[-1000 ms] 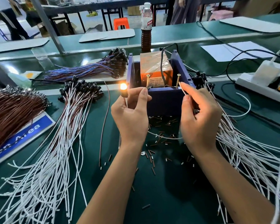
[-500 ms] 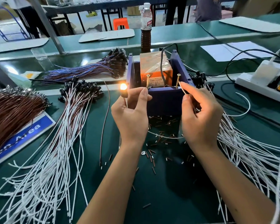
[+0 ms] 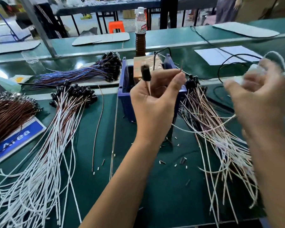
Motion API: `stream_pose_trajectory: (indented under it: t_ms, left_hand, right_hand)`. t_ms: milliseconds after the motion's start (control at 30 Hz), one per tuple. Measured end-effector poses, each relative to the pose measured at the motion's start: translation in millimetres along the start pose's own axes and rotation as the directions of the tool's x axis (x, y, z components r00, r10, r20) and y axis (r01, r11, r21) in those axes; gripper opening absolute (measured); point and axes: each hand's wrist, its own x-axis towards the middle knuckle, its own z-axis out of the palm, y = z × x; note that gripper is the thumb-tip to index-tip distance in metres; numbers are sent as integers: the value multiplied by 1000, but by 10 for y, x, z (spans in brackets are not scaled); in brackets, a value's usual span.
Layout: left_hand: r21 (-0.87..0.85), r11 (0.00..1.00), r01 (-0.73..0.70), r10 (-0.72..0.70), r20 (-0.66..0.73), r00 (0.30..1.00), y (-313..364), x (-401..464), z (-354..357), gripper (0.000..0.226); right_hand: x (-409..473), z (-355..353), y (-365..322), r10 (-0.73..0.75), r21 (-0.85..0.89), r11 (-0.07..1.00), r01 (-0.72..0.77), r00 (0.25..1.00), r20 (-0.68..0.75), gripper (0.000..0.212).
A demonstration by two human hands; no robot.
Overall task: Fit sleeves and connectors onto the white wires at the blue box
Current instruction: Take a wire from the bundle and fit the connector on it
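Note:
My left hand (image 3: 155,104) is raised in front of the blue box (image 3: 124,89). It grips a black connector (image 3: 146,73) by its leads, and its fingertips pinch a thin wire end (image 3: 181,69). The connector's lamp is dark. My right hand (image 3: 260,99) is blurred, out to the right with curled fingers. A white wire (image 3: 204,130) arcs from below my left hand into it. Fitted white wires with black connectors lie in a bundle on the left (image 3: 59,122) and another on the right (image 3: 220,145). An orange block (image 3: 138,66) sits inside the box.
Small loose sleeves (image 3: 181,160) are scattered on the green mat. Brown wires (image 3: 8,116) lie far left, and blue wires (image 3: 76,74) lie behind. A bottle (image 3: 140,32) stands behind the box. A black cable (image 3: 227,63) and white paper (image 3: 224,55) lie at the right.
Both hands have lifted away from the box's screw terminals. The lamp that glowed in my left hand is now dark. My right hand swung fast to the right, pulling the white wire.

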Motion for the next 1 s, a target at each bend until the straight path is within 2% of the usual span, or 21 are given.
stream_pose_trajectory:
  t_ms: [67, 100, 133, 167, 200, 233, 267, 300, 367, 433, 467, 500, 567, 633, 733, 800, 833, 900, 967, 1000]
  left_hand:
    - [-37, 998, 44, -42, 53, 998, 41, 98, 285, 5]
    - [-52, 995, 90, -86, 77, 993, 54, 144, 429, 3]
    - [-55, 987, 151, -146, 93, 985, 65, 187, 572, 7]
    - [-45, 975, 217, -211, 109, 971, 66, 236, 707, 11]
    - [-23, 959, 282, -277, 128, 952, 71, 280, 820, 14]
    - [-5, 938, 346, -342, 142, 929, 74, 319, 927, 19]
    - [-3, 914, 405, -401, 138, 906, 82, 358, 1010, 26]
    - [-12, 891, 453, -449, 117, 886, 85, 400, 1080, 31]
    - [-16, 865, 502, -501, 36, 864, 78, 501, 1166, 35]
    - [-88, 844, 529, -533, -29, 846, 50, 583, 1214, 37]
    - [-167, 825, 540, -552, -33, 833, 46, 618, 1237, 37]
    - [-253, 796, 550, -573, -21, 819, 38, 651, 1262, 38]
    - [-371, 748, 550, -589, 10, 808, 25, 711, 1303, 37]
    - [-366, 760, 537, -573, 14, 820, 14, 771, 1340, 34]
    - [-102, 864, 493, -500, -64, 864, -7, 889, 1403, 37]
    - [83, 900, 427, -422, -74, 904, -52, 984, 1471, 43]
    - [168, 907, 386, -381, -62, 922, -68, 1019, 1505, 48]
    - [407, 861, 304, -328, -10, 944, -114, 1058, 1550, 52]
    - [627, 741, 238, -360, 73, 930, -240, 1046, 1568, 44]
    - [683, 693, 231, -399, 96, 912, -337, 1030, 1563, 41]
  right_hand:
    - [244, -232, 20, -13, -251, 968, -3, 998, -62, 93]
    - [306, -323, -14, -57, -297, 954, 36, 996, -63, 98]
    - [342, -387, -55, -177, -283, 946, 156, 983, -49, 94]
    - [350, -425, -122, -358, -248, 907, 341, 933, -24, 82]
    - [324, -434, -207, -531, -209, 828, 520, 847, 8, 65]
    - [279, -439, -297, -644, -172, 745, 644, 762, 66, 53]
    - [243, -430, -345, -681, -130, 705, 698, 716, 152, 49]
    - [215, -423, -361, -644, -101, 725, 681, 723, 251, 51]
    - [159, -393, -334, -471, -74, 840, 537, 790, 393, 54]
    - [142, -390, -263, -312, 7, 938, 347, 834, 455, 44]
    - [143, -401, -240, -252, 44, 963, 266, 832, 494, 36]
    - [150, -417, -226, -230, 51, 969, 241, 810, 539, 29]
    - [165, -469, -188, -236, 0, 956, 294, 768, 595, 27]
    - [193, -565, -194, -190, -55, 959, 277, 777, 600, 29]
    - [296, -797, -290, -174, -193, 927, 321, 826, 536, 27]
    - [339, -972, -411, -176, -312, 881, 357, 857, 484, 33]
    - [344, -1049, -485, -159, -316, 883, 346, 856, 493, 36]
    - [325, -1158, -571, -142, -289, 896, 336, 835, 531, 37]
    - [258, -1169, -555, -92, -385, 840, 382, 799, 594, 36]
    - [226, -1123, -518, -39, -437, 806, 398, 774, 632, 35]
